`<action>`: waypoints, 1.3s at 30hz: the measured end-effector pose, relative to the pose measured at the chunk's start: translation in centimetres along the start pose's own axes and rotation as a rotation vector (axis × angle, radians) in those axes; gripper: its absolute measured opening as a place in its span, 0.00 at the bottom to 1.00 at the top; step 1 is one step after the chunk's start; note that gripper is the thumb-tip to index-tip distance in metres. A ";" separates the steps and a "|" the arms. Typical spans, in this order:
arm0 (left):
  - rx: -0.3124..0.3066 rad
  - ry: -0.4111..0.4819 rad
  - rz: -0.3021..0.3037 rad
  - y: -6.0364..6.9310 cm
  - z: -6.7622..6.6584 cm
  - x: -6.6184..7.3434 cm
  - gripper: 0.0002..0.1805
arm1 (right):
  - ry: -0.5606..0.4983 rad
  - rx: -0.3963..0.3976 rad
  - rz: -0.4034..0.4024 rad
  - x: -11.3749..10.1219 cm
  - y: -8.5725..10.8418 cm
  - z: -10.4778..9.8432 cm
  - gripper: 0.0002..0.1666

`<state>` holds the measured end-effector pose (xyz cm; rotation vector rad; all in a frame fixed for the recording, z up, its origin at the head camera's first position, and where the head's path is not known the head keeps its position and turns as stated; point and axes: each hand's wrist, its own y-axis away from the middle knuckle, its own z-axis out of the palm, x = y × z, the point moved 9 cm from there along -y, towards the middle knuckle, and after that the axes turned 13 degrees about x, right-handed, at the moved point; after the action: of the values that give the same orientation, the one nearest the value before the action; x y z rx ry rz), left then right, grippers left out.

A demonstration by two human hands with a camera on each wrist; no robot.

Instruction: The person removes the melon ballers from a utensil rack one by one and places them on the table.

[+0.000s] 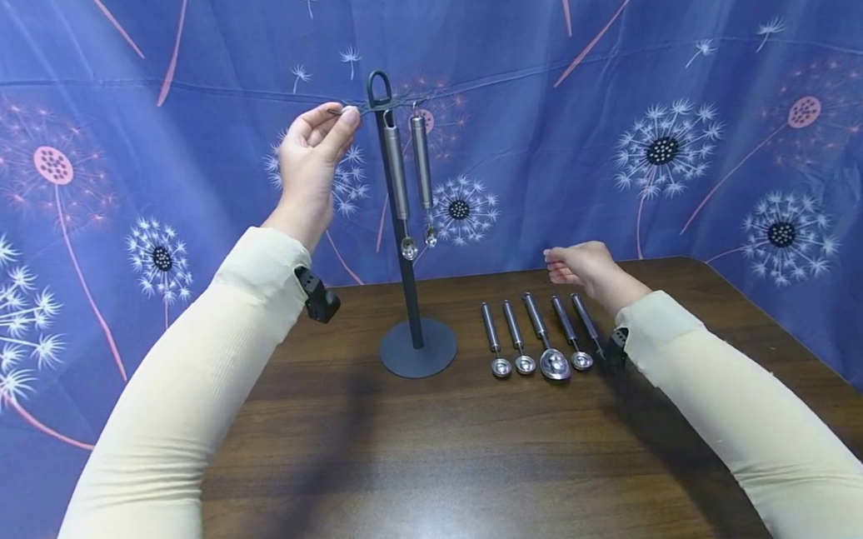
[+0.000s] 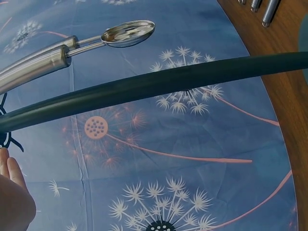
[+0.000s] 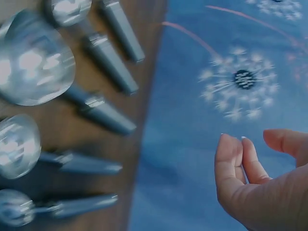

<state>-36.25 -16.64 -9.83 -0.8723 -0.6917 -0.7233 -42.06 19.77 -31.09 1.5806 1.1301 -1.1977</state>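
The left hand (image 1: 311,157) is pinching one of the top hooks of the stand (image 1: 409,296), thumb and fingertips together. The stand is rising upright just right of that hand. Two hanging spoons (image 1: 422,161) are dangling from it, also to the hand's right — handles up, bowls pointing down, long axes nearly vertical.

The right hand (image 1: 585,271) is hovering with loosely bent fingers, thumb apart from them, and is gripping nothing. Five lying spoons (image 1: 536,316) are resting on the desk (image 1: 504,448), below and mostly left of it, their handles pointing away from the person and their bowls toward the person. The middle one is showing a larger, oval bowl.

The wrist camera (image 1: 617,348) is covering the bowl of the spoon nearest the right hand; the right wrist view is showing it, though blurred. The left wrist view is cutting off most of the left hand — exactly how the fingertips are meeting the hook is hard to make out.
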 end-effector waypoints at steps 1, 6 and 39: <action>0.002 -0.004 0.006 0.0 0.0 0.1 0.11 | -0.032 -0.002 -0.002 -0.7 0.1 0.2 0.13; 0.012 0.002 -0.003 0.2 0.0 0.1 0.11 | -0.136 -0.018 -0.016 -3.8 1.1 1.5 0.11; 0.026 -0.029 0.015 0.5 -0.1 0.2 0.13 | -0.307 -0.261 -0.201 -14.5 7.4 9.7 0.21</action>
<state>-35.68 -16.53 -9.93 -0.8649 -0.7176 -0.6881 -39.15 6.23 -18.15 1.0661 1.2038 -1.3114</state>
